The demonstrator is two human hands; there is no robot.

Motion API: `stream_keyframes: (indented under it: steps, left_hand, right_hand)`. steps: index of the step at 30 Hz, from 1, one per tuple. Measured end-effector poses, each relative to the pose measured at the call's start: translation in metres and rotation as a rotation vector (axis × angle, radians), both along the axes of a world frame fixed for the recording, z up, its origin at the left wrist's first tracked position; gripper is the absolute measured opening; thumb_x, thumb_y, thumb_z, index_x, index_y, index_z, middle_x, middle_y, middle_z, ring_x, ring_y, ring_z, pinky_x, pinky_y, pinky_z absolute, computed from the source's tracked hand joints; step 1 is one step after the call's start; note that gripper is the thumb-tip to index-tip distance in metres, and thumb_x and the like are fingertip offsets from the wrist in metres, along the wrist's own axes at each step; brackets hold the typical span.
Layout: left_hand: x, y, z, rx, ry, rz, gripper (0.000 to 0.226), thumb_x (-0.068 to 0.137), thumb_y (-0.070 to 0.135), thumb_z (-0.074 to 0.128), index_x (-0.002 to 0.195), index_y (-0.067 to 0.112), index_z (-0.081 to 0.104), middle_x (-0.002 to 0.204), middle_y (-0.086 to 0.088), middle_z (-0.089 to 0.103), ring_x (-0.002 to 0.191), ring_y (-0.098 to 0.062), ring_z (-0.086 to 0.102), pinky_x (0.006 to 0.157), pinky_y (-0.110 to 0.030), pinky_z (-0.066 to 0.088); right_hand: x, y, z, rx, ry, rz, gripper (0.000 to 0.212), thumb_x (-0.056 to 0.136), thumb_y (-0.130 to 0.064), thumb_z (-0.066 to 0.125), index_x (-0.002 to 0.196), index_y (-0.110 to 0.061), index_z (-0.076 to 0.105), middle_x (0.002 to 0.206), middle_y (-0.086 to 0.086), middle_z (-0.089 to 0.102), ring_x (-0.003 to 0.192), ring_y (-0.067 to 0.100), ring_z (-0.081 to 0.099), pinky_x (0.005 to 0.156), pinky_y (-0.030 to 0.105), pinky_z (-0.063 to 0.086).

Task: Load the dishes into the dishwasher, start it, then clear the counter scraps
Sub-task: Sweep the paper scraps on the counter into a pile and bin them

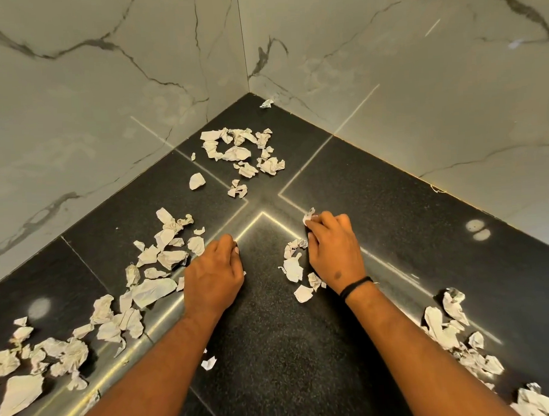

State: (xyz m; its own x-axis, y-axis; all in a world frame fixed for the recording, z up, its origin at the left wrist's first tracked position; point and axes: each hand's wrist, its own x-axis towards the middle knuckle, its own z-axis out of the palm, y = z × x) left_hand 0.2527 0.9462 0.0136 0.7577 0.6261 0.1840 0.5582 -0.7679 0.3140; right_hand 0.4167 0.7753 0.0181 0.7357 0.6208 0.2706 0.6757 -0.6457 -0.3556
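Several crumpled white paper scraps lie scattered over a black speckled corner counter (pixel 271 318). One cluster (pixel 241 151) sits near the back corner, another (pixel 162 256) spreads to the left of my left hand. My left hand (pixel 214 273) lies on the counter with its fingers curled under; whether it holds a scrap is hidden. My right hand (pixel 333 246), a black band on its wrist, pinches a small paper scrap (pixel 308 215) at its fingertips. More scraps (pixel 293 266) lie just left of that hand.
Grey-veined marble walls (pixel 387 92) close the counter in at the back left and back right, meeting in a corner. Further scrap piles lie at the near left (pixel 53 352) and near right (pixel 458 332). A lone scrap (pixel 266 103) sits deep in the corner.
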Motion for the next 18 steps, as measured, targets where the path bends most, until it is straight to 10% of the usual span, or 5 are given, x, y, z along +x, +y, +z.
stream_keyframes:
  steps: [6, 13, 18]
  left_hand:
    - [0.0, -0.001, 0.001, 0.0, -0.001, -0.002, 0.012, 0.1, 0.03, 0.05, 0.094, 0.02, 0.052, 0.078, 0.001, 0.06, 0.058, -0.023, 0.057, 0.048, -0.034, 0.045]
    - [0.001, -0.001, 0.003, 0.039, 0.021, 0.003, 0.016, 0.098, 0.029, 0.054, 0.087, 0.023, 0.044, 0.072, 0.002, 0.054, 0.054, -0.018, 0.046, 0.049, -0.029, 0.027]
    - [0.002, -0.001, 0.003, 0.035, 0.04, 0.006, 0.017, 0.098, 0.029, 0.055, 0.086, 0.023, 0.043, 0.07, 0.002, 0.052, 0.053, -0.019, 0.048, 0.048, -0.029, 0.031]
  right_hand:
    - [-0.004, 0.014, 0.021, 0.035, -0.071, -0.071, 0.013, 0.088, -0.028, 0.066, 0.089, -0.018, 0.073, 0.087, -0.003, 0.063, 0.088, 0.021, 0.046, 0.072, 0.035, 0.042]
    - [-0.002, 0.116, 0.033, -0.214, 0.089, 0.328, 0.052, 0.095, -0.031, 0.055, 0.142, -0.011, 0.046, 0.158, 0.004, 0.034, 0.124, 0.029, 0.043, 0.098, 0.044, 0.047]
    - [-0.015, 0.12, 0.017, -0.298, 0.032, 0.285, 0.049, 0.1, -0.037, 0.047, 0.143, -0.014, 0.046, 0.156, 0.0, 0.037, 0.131, 0.028, 0.039, 0.104, 0.043, 0.037]
